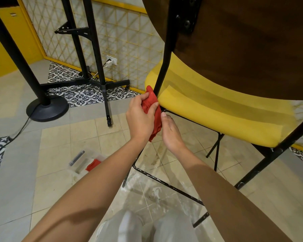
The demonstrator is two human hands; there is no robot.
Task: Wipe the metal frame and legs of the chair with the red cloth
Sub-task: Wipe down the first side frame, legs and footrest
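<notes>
Two hands at the chair. Grips the red cloth (151, 103) in the left hand (140, 117), with fingers and thumb curled round a bunched fold. Presses that cloth against the black metal upright (162, 70) of the chair, at the junction with the edge of the yellow seat (217, 110); loose tail of cloth hanging down between the two wrists. Holds the right hand (171, 135) just beside the hanging cloth, thumb raised near the black rail under the seat, fingers turned away and hidden; cannot tell whether closed on anything.

Further out: dark wooden backrest (252, 49) overhead, a black leg (255, 170) slanting to the floor at right, a scuffed lower crossbar (164, 182) beneath the forearms.

On the pale tiled floor (59, 137) at left, a clear plastic box (80, 160) with something red inside, well apart from the chair. Beyond, a round black stand base (47, 109) with a cable, thin black stand legs on patterned tiles, and a wall socket (112, 61) low on the lattice wall.
</notes>
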